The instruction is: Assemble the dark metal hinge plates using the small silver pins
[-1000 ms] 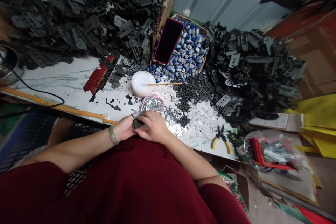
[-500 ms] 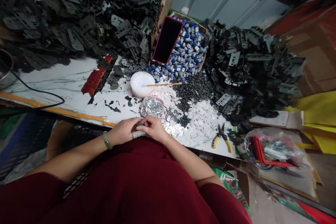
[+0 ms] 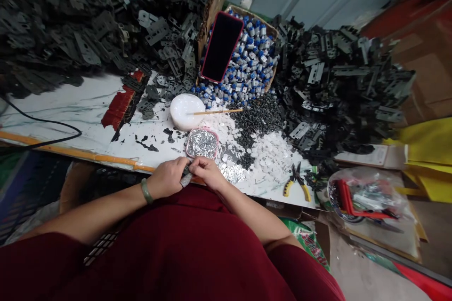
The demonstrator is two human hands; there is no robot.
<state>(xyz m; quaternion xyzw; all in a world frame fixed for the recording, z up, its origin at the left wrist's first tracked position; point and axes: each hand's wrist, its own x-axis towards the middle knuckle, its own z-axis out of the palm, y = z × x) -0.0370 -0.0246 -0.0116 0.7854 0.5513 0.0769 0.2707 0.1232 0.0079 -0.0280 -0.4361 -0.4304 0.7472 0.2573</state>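
Both hands (image 3: 168, 179) (image 3: 209, 174) on one part (image 3: 186, 179), apparently.

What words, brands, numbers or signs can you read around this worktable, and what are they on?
No text reads clearly.
Green bag: red and white marks, perhaps lettering, too blurred to read.
White paper: any print is too small to read.
Phone: dark screen, no text visible.
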